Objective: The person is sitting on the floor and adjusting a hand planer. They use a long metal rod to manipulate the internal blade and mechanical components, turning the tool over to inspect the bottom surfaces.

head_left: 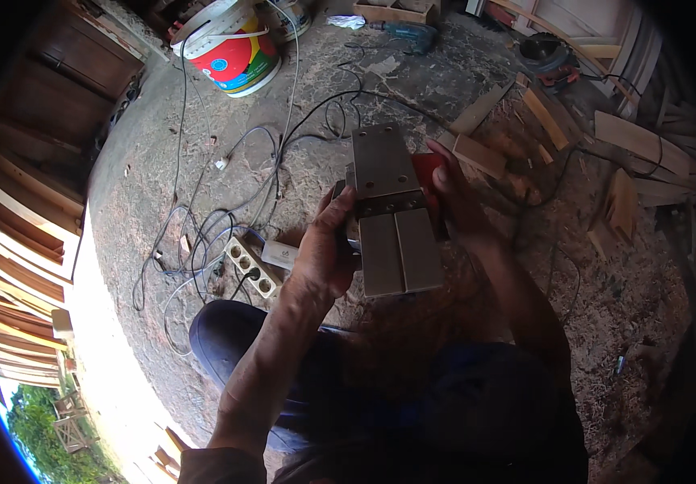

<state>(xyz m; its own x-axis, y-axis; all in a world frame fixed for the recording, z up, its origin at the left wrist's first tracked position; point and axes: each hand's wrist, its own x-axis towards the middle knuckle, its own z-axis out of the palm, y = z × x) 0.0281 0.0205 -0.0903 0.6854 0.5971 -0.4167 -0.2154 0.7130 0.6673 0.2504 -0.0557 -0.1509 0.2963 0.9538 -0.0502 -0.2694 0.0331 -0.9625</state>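
Observation:
Above my knees I hold an electric hand planer (402, 254), turned so that its metal sole faces up. Two flat sole plates show, with a dark slot between them and a groove along the nearer plate. My left hand (325, 246) is closed on its left side, thumb along the edge near the slot. On the other side my right hand (462, 198) grips the body, where a red part shows beside the fingers. The planer's underside and most of my fingertips are hidden behind it.
A white power strip (251, 268) with a plug in it lies left of my hands, among tangled cables (203, 230). A colourful bucket (231, 56) and a drill (409, 34) are farther off. Wood offcuts (554, 117) and shavings cover the right side, near a dark round tool (545, 56).

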